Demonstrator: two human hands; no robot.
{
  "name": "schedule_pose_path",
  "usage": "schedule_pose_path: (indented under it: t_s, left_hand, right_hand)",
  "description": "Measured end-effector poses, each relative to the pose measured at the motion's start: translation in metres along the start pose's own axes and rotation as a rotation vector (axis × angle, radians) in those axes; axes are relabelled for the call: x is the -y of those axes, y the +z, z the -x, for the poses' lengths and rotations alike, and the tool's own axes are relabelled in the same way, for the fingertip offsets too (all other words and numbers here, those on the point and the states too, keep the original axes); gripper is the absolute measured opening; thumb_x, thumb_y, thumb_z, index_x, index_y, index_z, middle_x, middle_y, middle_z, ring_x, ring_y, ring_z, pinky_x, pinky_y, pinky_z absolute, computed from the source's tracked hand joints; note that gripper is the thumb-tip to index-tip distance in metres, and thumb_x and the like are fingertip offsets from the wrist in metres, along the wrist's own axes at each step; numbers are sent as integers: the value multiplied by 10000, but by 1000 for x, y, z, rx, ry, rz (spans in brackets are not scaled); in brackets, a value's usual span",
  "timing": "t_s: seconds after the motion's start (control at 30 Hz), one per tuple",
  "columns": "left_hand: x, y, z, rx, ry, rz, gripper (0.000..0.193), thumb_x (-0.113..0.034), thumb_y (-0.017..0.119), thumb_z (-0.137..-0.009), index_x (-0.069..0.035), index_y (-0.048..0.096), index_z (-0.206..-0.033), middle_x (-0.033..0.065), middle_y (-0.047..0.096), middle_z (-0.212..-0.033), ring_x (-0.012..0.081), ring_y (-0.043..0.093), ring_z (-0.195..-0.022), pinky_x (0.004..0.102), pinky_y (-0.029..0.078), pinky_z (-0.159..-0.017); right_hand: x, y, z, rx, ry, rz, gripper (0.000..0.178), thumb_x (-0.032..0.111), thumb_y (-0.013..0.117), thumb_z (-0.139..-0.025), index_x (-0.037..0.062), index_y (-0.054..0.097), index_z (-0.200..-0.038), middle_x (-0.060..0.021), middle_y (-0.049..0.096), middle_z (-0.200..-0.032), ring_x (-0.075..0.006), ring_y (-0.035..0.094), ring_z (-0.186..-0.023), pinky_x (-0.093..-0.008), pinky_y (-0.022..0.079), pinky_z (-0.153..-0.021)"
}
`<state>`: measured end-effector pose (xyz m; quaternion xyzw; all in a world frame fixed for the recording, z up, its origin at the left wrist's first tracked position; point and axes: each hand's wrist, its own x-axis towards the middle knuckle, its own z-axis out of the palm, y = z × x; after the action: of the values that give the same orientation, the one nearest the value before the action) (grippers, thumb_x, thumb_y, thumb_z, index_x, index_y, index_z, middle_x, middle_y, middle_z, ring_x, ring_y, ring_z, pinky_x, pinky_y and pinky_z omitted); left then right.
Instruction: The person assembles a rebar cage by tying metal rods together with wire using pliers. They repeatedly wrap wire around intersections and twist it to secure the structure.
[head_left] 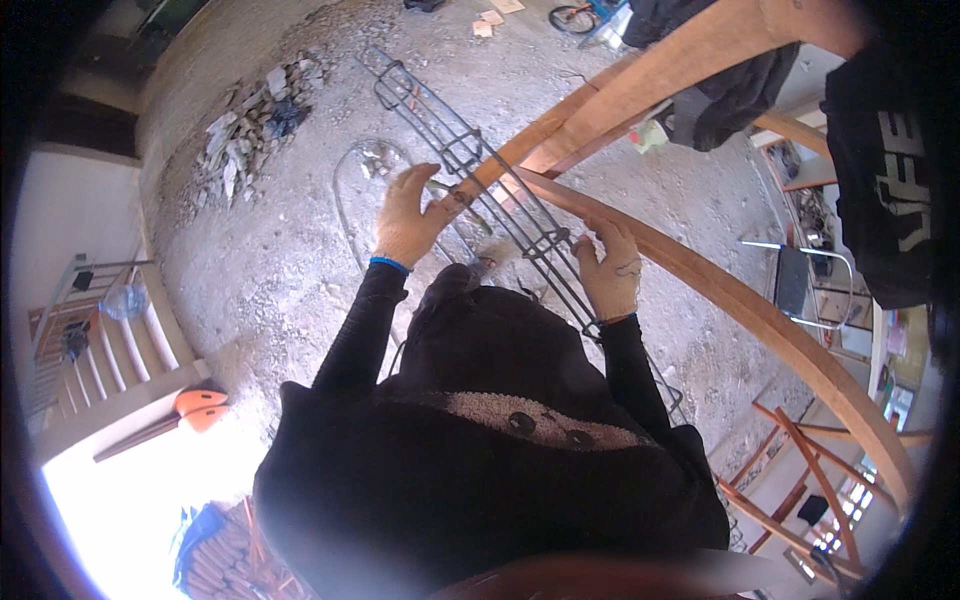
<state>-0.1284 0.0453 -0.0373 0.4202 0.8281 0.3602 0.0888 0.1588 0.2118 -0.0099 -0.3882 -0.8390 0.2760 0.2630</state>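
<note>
The metal cage (547, 242) crosses over the wooden beam (548, 130). Left of the cage, our left hand (403, 220) parts its fingers from the thumb, gripping nothing visible; right of it, our right hand (609, 272) half curls its fingers, but we cannot tell whether they grip.

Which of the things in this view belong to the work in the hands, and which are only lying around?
Seems part of the job:
steel bar cage, between the gloved left hand and right hand
wooden beam, crossing beneath the cage

Apparently just lying or standing about:
rubble heap
orange-bladed tools
metal-framed chair
</note>
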Motion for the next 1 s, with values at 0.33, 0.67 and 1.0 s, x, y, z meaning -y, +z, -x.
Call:
schedule_pose_path:
  t_s: [0.33, 0.67, 1.0]
  left_hand:
    - [21, 16, -1, 158, 77, -11, 708, -283, 909, -770, -98, 669, -1409, 160, 682, -1393, 374, 607, -1338, 466, 478, -1142]
    - [70, 17, -43, 211, 344, 231, 391, -142, 879, -797, -19, 768, -1152, 145, 775, -1143, 287, 744, -1033, 410, 573, -959]
    - [-94, -94, -42, 288, 95, 809, 269, 35, 772, -894, 73, 712, -1153, 126, 745, -1084, 205, 747, -972, 327, 608, -896]
  right_hand:
    - [-2, 17, 18, -103, 151, -224, 259, 50, 687, -935, -16, 739, -1180, -190, 729, -1165, -343, 718, -1114, -419, 571, -964]
    - [-21, 7, 46, -268, 272, -348, 231, -10, 661, -937, -35, 732, -1155, -167, 734, -1125, -279, 734, -1041, -395, 580, -878]
    - [28, -57, 28, -280, 47, -328, 439, 80, 805, -852, -14, 693, -1265, -190, 720, -1222, -309, 724, -1111, -409, 565, -974]
